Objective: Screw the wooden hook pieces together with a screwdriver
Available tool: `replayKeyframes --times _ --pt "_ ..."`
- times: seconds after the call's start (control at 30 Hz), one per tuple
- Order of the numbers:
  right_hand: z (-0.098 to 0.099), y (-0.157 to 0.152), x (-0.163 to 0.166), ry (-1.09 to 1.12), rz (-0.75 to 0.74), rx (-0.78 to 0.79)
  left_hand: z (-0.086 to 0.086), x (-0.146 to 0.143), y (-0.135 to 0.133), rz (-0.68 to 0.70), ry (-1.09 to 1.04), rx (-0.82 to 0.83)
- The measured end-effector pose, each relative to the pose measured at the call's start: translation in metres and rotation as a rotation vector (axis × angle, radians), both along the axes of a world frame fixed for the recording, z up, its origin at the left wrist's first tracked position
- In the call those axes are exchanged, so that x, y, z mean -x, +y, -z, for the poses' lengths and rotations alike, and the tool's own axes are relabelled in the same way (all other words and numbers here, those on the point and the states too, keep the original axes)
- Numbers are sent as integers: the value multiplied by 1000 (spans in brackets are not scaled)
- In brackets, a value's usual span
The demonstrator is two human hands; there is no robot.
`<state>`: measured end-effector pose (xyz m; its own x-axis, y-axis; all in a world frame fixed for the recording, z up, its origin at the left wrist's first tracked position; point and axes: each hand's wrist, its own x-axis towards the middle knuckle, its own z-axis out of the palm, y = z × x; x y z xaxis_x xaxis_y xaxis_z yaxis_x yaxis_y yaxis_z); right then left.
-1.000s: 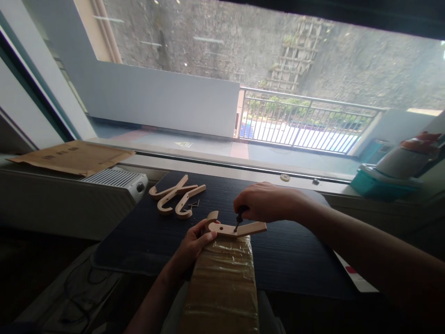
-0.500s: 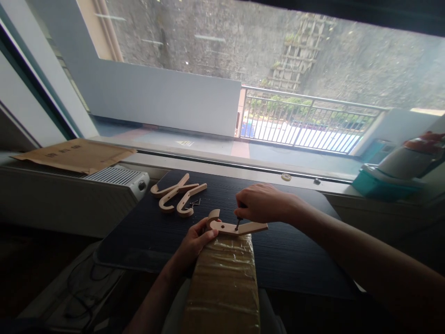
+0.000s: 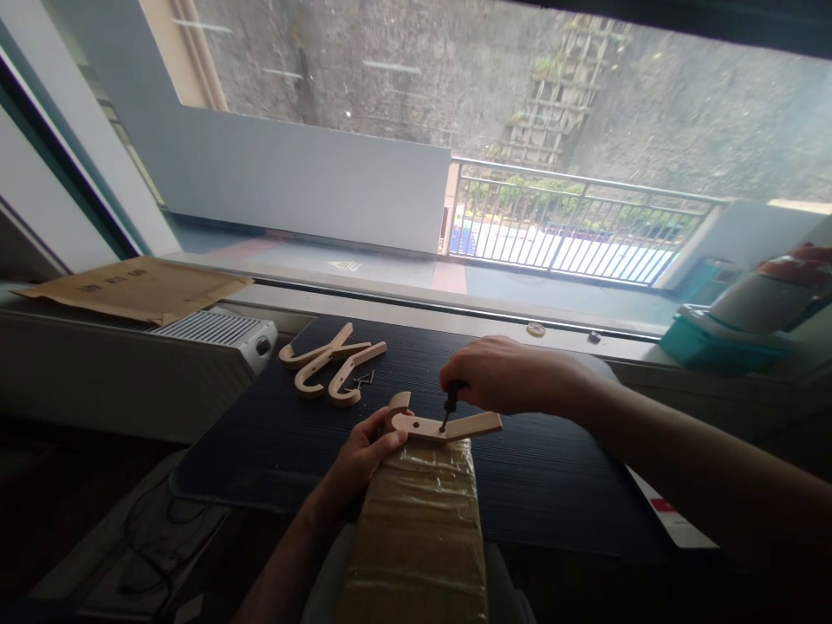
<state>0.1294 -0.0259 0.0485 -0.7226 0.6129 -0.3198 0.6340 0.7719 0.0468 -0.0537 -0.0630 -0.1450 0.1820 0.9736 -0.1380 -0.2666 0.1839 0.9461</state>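
Observation:
A J-shaped wooden hook (image 3: 474, 425) lies flat on the end of a tape-wrapped cardboard block (image 3: 416, 529). My left hand (image 3: 364, 455) grips the hook's curved end and presses it onto the block. My right hand (image 3: 503, 377) is closed around a small dark-handled screwdriver (image 3: 448, 407), held upright with its tip in the hook near its middle. Three more wooden hooks (image 3: 328, 364) lie in a loose pile on the dark table (image 3: 552, 477) to the far left, with a few small screws (image 3: 365, 379) beside them.
A white radiator (image 3: 195, 334) with a brown cardboard envelope (image 3: 130, 290) on it stands left of the table. A teal container (image 3: 715, 347) with a white object on it sits on the window sill at the right. A white paper strip (image 3: 669, 516) lies by my right forearm.
My right hand has shifted slightly on the screwdriver, as if turning it. The hook, the block and my left hand stay where they were.

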Motion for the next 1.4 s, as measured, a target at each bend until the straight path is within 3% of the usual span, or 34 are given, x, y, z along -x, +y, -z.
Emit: replayKeyframes --times 0.27,0.5,0.57,0.67,0.77,0.87,1.0,1.13,1.27,1.4 --pt "17 14 -14 110 113 68 -3 1 -1 31 8 -11" --pt "30 3 -17 216 184 -27 -4 2 -1 42 63 -59" --pt "33 -5 -19 310 158 -33 -7 6 -3 31 159 -115" --pt "35 -18 -30 425 178 -55 -10 15 -11 -109 473 -137" --pt "42 -30 -49 598 319 -76 -6 24 -23 -216 800 -142" --pt "66 -44 -65 853 478 29 -2 28 -33 -161 910 -132" --pt "117 -71 -66 1264 662 326 -11 21 -36 -62 836 -84" --pt "158 -95 -50 1466 763 487 -25 4 -35 22 632 -68" --pt "170 -98 -38 1571 739 450 -24 -11 -30 -24 442 -46" --pt "163 -83 -36 1608 670 406 -28 -19 -20 -133 215 16"
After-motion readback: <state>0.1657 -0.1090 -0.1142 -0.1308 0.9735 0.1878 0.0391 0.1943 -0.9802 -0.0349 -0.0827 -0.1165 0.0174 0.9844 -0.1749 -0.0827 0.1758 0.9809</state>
